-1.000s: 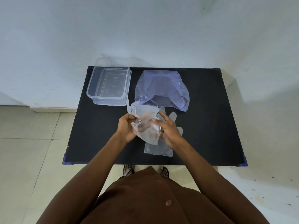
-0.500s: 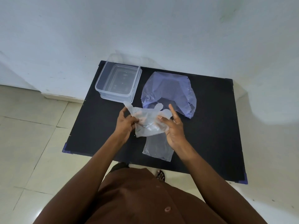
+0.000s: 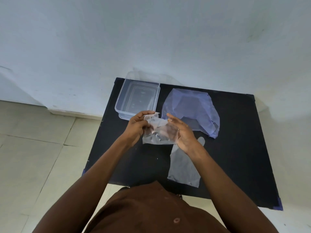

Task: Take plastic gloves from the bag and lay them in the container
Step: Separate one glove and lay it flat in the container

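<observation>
A clear plastic glove, crumpled and partly folded, hangs between my hands above the black table. My left hand pinches its upper left edge. My right hand presses its right side with the fingers stretched out. A second clear glove lies flat on the table under my right wrist. The bluish plastic bag lies flat at the back of the table. The clear rectangular container stands at the back left corner, just beyond my left hand, with nothing visible inside.
The table stands against a white wall. Beige floor tiles lie to the left. My brown shirt fills the bottom of the view.
The glove between my hands has been folded smaller and carried toward the container. The view has tilted and shifted left.
</observation>
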